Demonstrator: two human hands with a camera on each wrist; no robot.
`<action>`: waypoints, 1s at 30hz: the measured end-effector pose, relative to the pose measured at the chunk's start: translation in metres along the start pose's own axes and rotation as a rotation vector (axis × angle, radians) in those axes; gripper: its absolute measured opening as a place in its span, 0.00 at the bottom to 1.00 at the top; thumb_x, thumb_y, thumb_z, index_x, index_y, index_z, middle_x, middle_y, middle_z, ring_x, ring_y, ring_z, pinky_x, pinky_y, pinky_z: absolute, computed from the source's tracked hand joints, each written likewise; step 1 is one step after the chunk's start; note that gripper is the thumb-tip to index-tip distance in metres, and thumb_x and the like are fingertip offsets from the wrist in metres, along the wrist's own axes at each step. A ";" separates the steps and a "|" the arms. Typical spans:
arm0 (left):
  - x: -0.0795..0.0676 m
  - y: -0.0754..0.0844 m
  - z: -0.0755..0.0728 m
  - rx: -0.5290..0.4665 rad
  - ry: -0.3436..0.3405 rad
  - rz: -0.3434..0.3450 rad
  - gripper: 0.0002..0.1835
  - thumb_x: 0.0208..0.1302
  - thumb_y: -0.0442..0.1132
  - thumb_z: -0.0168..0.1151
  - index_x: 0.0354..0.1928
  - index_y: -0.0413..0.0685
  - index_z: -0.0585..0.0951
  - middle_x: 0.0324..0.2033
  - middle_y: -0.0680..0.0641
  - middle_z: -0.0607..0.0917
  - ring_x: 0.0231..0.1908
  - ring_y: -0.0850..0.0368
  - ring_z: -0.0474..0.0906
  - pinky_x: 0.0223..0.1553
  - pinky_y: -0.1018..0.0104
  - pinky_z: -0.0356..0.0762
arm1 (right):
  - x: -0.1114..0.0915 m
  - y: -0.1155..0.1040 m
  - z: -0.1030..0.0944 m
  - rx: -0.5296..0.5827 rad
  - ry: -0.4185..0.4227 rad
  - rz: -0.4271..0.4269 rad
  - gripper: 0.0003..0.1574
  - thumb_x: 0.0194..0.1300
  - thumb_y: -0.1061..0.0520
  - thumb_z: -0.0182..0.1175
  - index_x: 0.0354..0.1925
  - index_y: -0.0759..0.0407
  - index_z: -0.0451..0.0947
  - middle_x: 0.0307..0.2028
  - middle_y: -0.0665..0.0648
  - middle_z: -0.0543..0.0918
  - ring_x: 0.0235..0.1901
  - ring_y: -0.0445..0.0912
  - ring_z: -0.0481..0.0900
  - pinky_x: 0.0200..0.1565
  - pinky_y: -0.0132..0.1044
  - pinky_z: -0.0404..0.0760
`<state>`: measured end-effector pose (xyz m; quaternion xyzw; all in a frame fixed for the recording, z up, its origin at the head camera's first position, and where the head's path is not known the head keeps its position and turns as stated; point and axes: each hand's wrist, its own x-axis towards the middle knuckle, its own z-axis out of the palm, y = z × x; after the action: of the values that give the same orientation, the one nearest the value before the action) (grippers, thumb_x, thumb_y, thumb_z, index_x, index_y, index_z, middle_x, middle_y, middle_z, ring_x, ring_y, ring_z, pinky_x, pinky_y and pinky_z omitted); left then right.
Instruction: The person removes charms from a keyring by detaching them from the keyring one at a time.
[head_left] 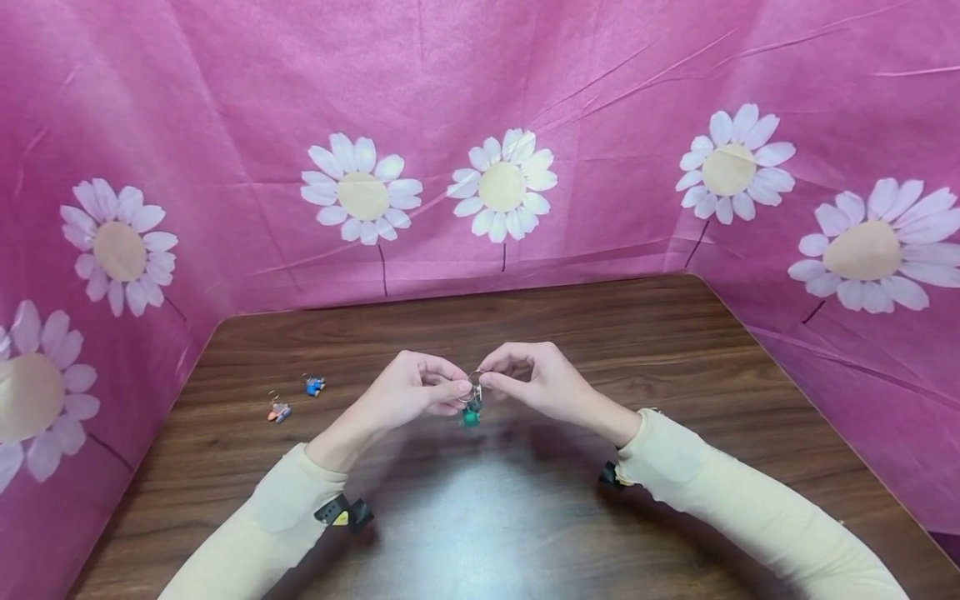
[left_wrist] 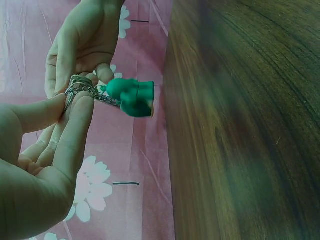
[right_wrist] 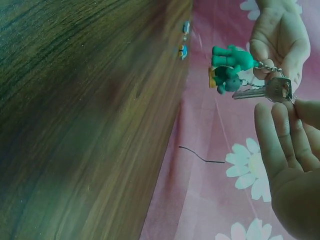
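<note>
In the head view, my left hand (head_left: 405,387) and right hand (head_left: 543,383) meet above the table, fingertips close together. Each pinches metal ringwork between thumb and fingers; a round key ring (head_left: 476,374) shows between them. A silver key (right_wrist: 255,92) hangs beside the right fingertips in the right wrist view. Two small figure keychains dangle there on bead chains: a bright green figure (right_wrist: 234,58) and a darker green figure (right_wrist: 226,81) with yellow feet. Fingers partly hide the rings, and I cannot tell which ring each chain joins.
On the table's left side lie a blue figure keychain (head_left: 314,387) and an orange and grey-blue figure keychain (head_left: 279,412), each with a ring. The brown wood table (head_left: 600,533) is bordered by a pink flowered cloth (head_left: 600,83) at the back and sides.
</note>
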<state>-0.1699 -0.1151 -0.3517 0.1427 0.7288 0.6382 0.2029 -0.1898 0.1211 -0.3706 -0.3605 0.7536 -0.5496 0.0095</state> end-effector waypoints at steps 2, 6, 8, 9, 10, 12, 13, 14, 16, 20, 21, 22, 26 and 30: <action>0.000 0.001 0.001 0.006 0.002 -0.004 0.09 0.68 0.32 0.67 0.44 0.30 0.85 0.36 0.38 0.89 0.38 0.48 0.88 0.46 0.49 0.85 | 0.000 -0.001 -0.001 -0.040 0.009 -0.022 0.05 0.67 0.61 0.69 0.42 0.57 0.86 0.33 0.55 0.89 0.28 0.50 0.87 0.30 0.41 0.86; -0.001 0.002 0.001 0.025 0.008 -0.004 0.08 0.68 0.31 0.66 0.43 0.29 0.85 0.36 0.39 0.88 0.36 0.49 0.88 0.46 0.46 0.84 | 0.002 -0.002 -0.003 -0.129 -0.024 -0.079 0.03 0.65 0.62 0.70 0.39 0.55 0.88 0.33 0.49 0.89 0.29 0.42 0.85 0.28 0.38 0.84; -0.001 0.002 0.002 0.036 0.009 -0.002 0.08 0.68 0.30 0.66 0.42 0.29 0.84 0.35 0.38 0.88 0.36 0.51 0.88 0.46 0.46 0.84 | 0.003 -0.002 -0.005 -0.178 -0.057 -0.110 0.04 0.64 0.63 0.70 0.37 0.54 0.88 0.32 0.46 0.89 0.29 0.39 0.83 0.27 0.38 0.83; -0.001 0.001 0.002 0.038 0.007 -0.002 0.08 0.68 0.30 0.66 0.42 0.28 0.84 0.35 0.38 0.88 0.36 0.51 0.88 0.47 0.46 0.84 | 0.003 -0.002 -0.005 -0.195 -0.073 -0.121 0.05 0.64 0.63 0.70 0.37 0.54 0.88 0.32 0.45 0.89 0.29 0.39 0.83 0.28 0.38 0.83; 0.000 0.001 0.001 0.040 0.005 -0.001 0.08 0.68 0.30 0.66 0.42 0.28 0.84 0.35 0.38 0.88 0.36 0.51 0.87 0.46 0.46 0.84 | 0.004 -0.002 -0.006 -0.211 -0.088 -0.128 0.06 0.63 0.64 0.70 0.37 0.53 0.88 0.32 0.44 0.88 0.30 0.38 0.83 0.28 0.38 0.83; 0.001 0.001 0.001 0.040 0.005 0.000 0.08 0.68 0.30 0.66 0.42 0.28 0.84 0.35 0.38 0.88 0.36 0.51 0.87 0.46 0.47 0.84 | 0.004 -0.002 -0.006 -0.227 -0.102 -0.129 0.06 0.63 0.64 0.70 0.37 0.52 0.87 0.31 0.44 0.88 0.29 0.38 0.83 0.28 0.37 0.82; 0.001 0.001 0.001 0.038 0.007 0.002 0.08 0.68 0.30 0.66 0.43 0.28 0.84 0.35 0.38 0.88 0.36 0.50 0.87 0.46 0.48 0.84 | 0.004 -0.001 -0.006 -0.227 -0.098 -0.121 0.06 0.64 0.63 0.70 0.38 0.52 0.87 0.31 0.45 0.88 0.29 0.38 0.83 0.28 0.36 0.82; 0.001 0.001 0.001 0.035 0.011 0.005 0.09 0.68 0.31 0.66 0.43 0.29 0.85 0.35 0.38 0.88 0.37 0.50 0.88 0.46 0.49 0.85 | 0.004 0.000 -0.006 -0.226 -0.090 -0.108 0.05 0.65 0.62 0.69 0.39 0.52 0.87 0.31 0.45 0.88 0.29 0.38 0.83 0.28 0.36 0.82; 0.002 0.001 0.000 0.033 0.024 0.016 0.09 0.67 0.32 0.67 0.43 0.30 0.85 0.35 0.38 0.88 0.37 0.50 0.87 0.45 0.50 0.85 | 0.004 0.002 -0.004 -0.207 -0.074 -0.067 0.03 0.67 0.60 0.69 0.40 0.52 0.86 0.30 0.46 0.88 0.28 0.40 0.83 0.28 0.34 0.81; 0.003 0.002 -0.001 0.030 0.044 0.036 0.10 0.67 0.34 0.68 0.45 0.32 0.86 0.36 0.39 0.89 0.38 0.51 0.87 0.44 0.53 0.86 | 0.003 0.007 -0.002 -0.084 -0.080 0.042 0.03 0.70 0.59 0.65 0.41 0.57 0.85 0.31 0.50 0.88 0.28 0.46 0.85 0.31 0.37 0.85; 0.003 0.002 -0.001 0.026 0.045 0.039 0.10 0.68 0.34 0.68 0.45 0.31 0.85 0.36 0.38 0.89 0.38 0.51 0.87 0.43 0.54 0.86 | 0.003 0.008 -0.002 -0.041 -0.088 0.069 0.04 0.71 0.60 0.65 0.41 0.59 0.85 0.32 0.52 0.88 0.29 0.48 0.86 0.33 0.39 0.86; 0.003 0.002 -0.001 0.021 0.046 0.039 0.10 0.68 0.33 0.67 0.45 0.31 0.85 0.37 0.38 0.88 0.38 0.51 0.87 0.43 0.54 0.86 | 0.003 0.008 -0.001 0.008 -0.096 0.091 0.04 0.71 0.61 0.64 0.42 0.60 0.85 0.34 0.54 0.88 0.31 0.52 0.87 0.35 0.41 0.87; 0.003 0.000 -0.001 0.002 0.054 0.029 0.10 0.68 0.32 0.66 0.45 0.29 0.84 0.36 0.38 0.88 0.37 0.52 0.87 0.45 0.51 0.85 | 0.003 0.006 -0.002 0.109 -0.075 0.105 0.05 0.70 0.63 0.64 0.43 0.62 0.85 0.36 0.55 0.89 0.34 0.62 0.87 0.38 0.47 0.88; 0.003 -0.001 0.000 -0.002 0.049 0.011 0.10 0.68 0.32 0.66 0.45 0.29 0.84 0.35 0.38 0.89 0.36 0.53 0.87 0.45 0.49 0.85 | 0.002 0.006 -0.001 0.044 -0.014 0.024 0.06 0.69 0.62 0.66 0.44 0.60 0.86 0.36 0.52 0.89 0.33 0.55 0.88 0.37 0.43 0.88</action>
<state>-0.1729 -0.1139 -0.3532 0.1309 0.7322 0.6433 0.1813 -0.1952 0.1222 -0.3746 -0.3549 0.7456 -0.5632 0.0294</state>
